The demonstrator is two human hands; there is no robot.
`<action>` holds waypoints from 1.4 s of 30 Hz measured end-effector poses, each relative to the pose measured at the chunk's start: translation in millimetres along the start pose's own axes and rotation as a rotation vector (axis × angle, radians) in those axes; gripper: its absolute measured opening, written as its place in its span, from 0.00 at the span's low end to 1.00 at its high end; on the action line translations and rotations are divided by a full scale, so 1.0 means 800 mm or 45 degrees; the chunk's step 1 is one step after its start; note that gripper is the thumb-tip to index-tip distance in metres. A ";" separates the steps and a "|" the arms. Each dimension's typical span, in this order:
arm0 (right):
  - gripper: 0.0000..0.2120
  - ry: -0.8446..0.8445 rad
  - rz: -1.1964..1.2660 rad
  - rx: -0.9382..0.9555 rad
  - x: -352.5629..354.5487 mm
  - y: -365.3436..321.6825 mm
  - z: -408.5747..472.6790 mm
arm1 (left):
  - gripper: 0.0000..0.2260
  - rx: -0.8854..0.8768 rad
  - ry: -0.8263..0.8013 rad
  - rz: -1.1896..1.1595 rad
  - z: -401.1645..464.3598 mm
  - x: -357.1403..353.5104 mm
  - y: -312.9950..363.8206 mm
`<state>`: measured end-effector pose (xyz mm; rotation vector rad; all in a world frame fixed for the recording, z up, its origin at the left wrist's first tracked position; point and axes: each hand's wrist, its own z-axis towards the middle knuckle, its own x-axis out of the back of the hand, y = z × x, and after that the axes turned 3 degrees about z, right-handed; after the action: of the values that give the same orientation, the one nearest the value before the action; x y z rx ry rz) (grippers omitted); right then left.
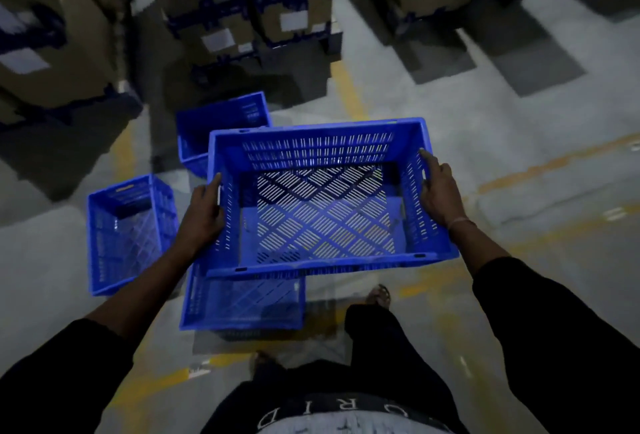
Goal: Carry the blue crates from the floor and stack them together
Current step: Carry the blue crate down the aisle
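Note:
I hold an empty blue slotted crate (318, 142) in the air in front of me. My left hand (204, 215) grips its left wall and my right hand (438, 191) grips its right wall. Three more blue crates rest on the floor: one straight below the held crate (242, 305), one to the left (128, 229), and one farther back (221, 121), partly hidden by the held crate.
Stacks of brown cardboard boxes (221, 7) with white labels stand on dark pallets along the far side. The grey floor (519, 142) carries yellow lines. My legs in dark trousers and one sandalled foot (379, 295) show below the crate.

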<state>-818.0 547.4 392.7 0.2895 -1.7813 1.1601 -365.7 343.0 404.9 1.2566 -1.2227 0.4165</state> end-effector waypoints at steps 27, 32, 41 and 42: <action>0.35 0.379 0.197 -0.608 0.333 0.333 0.182 | 0.31 -0.759 -0.332 -0.082 0.492 -0.169 0.557; 0.36 0.480 0.195 -0.738 0.368 0.362 0.260 | 0.31 -0.841 -0.400 -0.065 0.617 -0.193 0.664; 0.35 0.730 0.226 -0.902 0.422 0.409 0.372 | 0.32 -1.084 -0.535 0.013 0.806 -0.229 0.854; 0.35 0.750 0.219 -0.927 0.430 0.422 0.383 | 0.32 -1.097 -0.546 0.036 0.821 -0.239 0.875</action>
<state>-1385.5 572.7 447.3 -0.5881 -1.5757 0.5479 -1304.1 74.5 473.5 0.5813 -1.5399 -0.3708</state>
